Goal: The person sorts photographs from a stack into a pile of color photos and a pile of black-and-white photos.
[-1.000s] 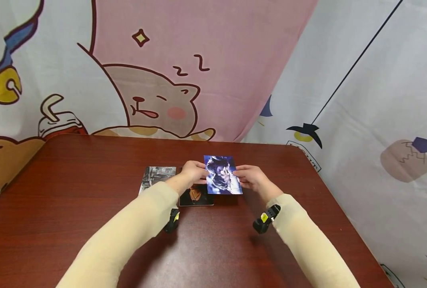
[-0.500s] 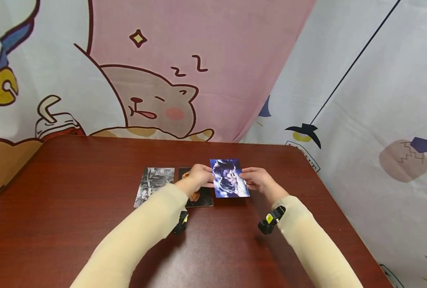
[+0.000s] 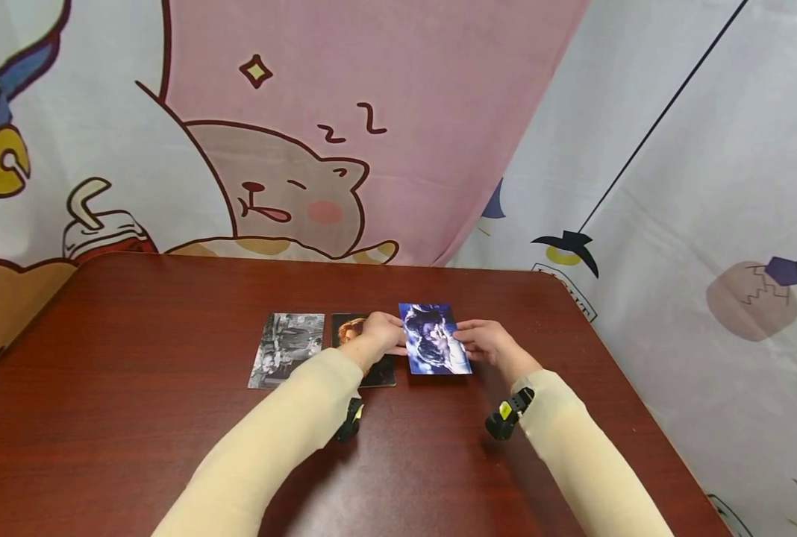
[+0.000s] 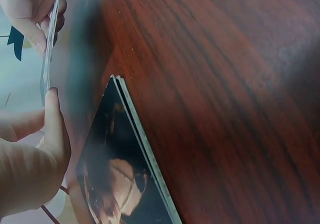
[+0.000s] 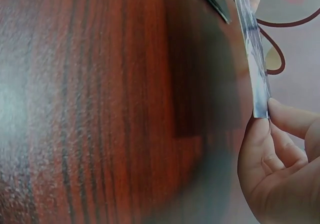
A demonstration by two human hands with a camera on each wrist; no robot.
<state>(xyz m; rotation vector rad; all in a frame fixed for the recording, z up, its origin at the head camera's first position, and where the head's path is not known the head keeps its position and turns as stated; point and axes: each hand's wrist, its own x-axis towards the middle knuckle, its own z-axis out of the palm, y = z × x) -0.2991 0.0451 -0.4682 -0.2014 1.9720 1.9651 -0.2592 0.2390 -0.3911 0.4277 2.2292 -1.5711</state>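
A blue-and-white photo card [image 3: 435,339] is held level just above the table, to the right of two other pictures. My left hand [image 3: 383,333] pinches its left edge between thumb and fingers. The opposite edge is pinched by my right hand [image 3: 489,344]. Seen edge-on in the right wrist view, the card [image 5: 254,59] shows a shadow on the wood beneath it. Under my left wrist lies a dark picture of a person [image 3: 380,373], partly hidden by the hand; the left wrist view shows its edge as stacked layers.
A black-and-white picture [image 3: 287,347] lies flat on the left, beside the dark one. The reddish-brown wooden table [image 3: 136,373] reaches back to a cartoon-printed cloth [image 3: 479,97]. Black camera straps [image 3: 504,419] sit on the wrists.
Both hands have carried the blue-and-white photo card rightward and slightly nearer, off the dark picture. More of the black-and-white picture now shows.
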